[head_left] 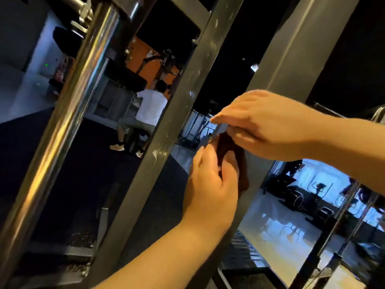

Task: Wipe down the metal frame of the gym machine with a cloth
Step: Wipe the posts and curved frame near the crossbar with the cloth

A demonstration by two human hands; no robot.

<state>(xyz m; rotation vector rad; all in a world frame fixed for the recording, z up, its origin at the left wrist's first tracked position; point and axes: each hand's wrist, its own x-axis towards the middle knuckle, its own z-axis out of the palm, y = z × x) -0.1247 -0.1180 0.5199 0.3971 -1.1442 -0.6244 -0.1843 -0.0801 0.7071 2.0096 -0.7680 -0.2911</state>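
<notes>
A dark brown cloth (233,155) is bunched between both hands, in front of the right grey upright (277,65) of the gym machine's metal frame. My left hand (210,184) grips the cloth from below with curled fingers. From above, my right hand (258,124) pinches the cloth's top edge, its fingers also lying against the upright. A second grey upright (181,97) slants just left of the hands, marked with scuffs and smears.
A shiny chrome post (68,105) runs along the left. Behind the frame, a person in a white shirt (150,109) sits at another machine. Weight plates (243,247) lie low at the right. Exercise bikes (300,195) stand by bright windows.
</notes>
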